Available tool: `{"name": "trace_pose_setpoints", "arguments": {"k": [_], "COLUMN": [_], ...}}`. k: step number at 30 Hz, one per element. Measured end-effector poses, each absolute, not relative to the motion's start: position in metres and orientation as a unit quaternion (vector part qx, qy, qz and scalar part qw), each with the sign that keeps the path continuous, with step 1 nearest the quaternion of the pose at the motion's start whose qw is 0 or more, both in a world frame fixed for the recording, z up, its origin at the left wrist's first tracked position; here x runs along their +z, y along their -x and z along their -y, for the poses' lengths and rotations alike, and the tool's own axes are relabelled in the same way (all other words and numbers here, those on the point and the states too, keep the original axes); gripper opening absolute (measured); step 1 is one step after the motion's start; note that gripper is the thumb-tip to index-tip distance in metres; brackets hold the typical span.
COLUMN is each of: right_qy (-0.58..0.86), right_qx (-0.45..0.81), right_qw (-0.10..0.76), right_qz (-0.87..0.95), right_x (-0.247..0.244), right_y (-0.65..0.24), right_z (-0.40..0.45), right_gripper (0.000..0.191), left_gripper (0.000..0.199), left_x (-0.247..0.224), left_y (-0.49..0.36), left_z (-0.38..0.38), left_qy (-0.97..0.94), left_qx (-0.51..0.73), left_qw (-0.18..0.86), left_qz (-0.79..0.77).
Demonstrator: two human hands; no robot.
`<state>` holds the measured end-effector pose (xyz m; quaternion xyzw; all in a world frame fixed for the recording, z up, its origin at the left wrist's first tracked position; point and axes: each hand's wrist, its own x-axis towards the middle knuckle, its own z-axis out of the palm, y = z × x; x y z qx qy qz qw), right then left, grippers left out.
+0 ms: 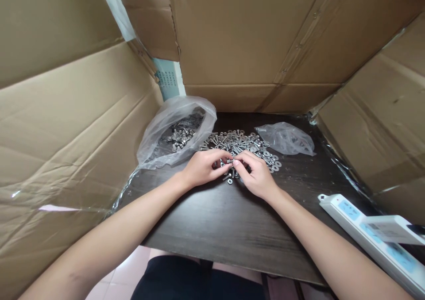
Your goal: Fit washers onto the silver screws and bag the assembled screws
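Note:
My left hand and my right hand meet at the near edge of a pile of bolts, nuts and washers. Between the fingertips is a small metal bolt, pinched from both sides; fingers cover much of it, and a nut or washer seems to sit on it. Just below the hands, a loose nut lies on the dark table. To the left of the pile, an open clear plastic bag holds several assembled-looking bolts.
A crumpled clear bag lies right of the pile. Cardboard walls enclose the table at the back and both sides. At the right, a white power strip has a white adapter plugged in.

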<state>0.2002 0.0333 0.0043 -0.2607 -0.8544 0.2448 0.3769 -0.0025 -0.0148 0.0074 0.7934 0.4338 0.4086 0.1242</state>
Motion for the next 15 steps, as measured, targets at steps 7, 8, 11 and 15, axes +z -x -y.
{"name": "trace_pose_setpoints", "arguments": {"k": [7, 8, 11, 15], "right_qy": [0.256, 0.255, 0.254, 0.255], "right_qx": [0.239, 0.238, 0.235, 0.237], "right_qw": [0.381, 0.381, 0.380, 0.379], "right_qz": [0.856, 0.856, 0.857, 0.858], "right_x": [0.0034, 0.0033, 0.0032, 0.0032], "right_y": [-0.2004, -0.2007, -0.2016, -0.2011], "right_z": [-0.0339, -0.0342, -0.0348, -0.0346], "right_gripper": [0.018, 0.019, 0.020, 0.020], "left_gripper": [0.014, 0.014, 0.014, 0.015], "left_x": [0.0078, 0.0077, 0.0071, 0.0065], "left_y": [0.0024, 0.0023, 0.0023, 0.0025], "left_z": [0.0148, 0.0148, 0.0143, 0.0138], "left_qy": [-0.794, -0.794, -0.795, -0.797], "left_qx": [0.417, 0.416, 0.414, 0.412], "left_qw": [0.119, 0.119, 0.118, 0.114], "left_qz": [-0.426, -0.426, -0.427, -0.426]}}
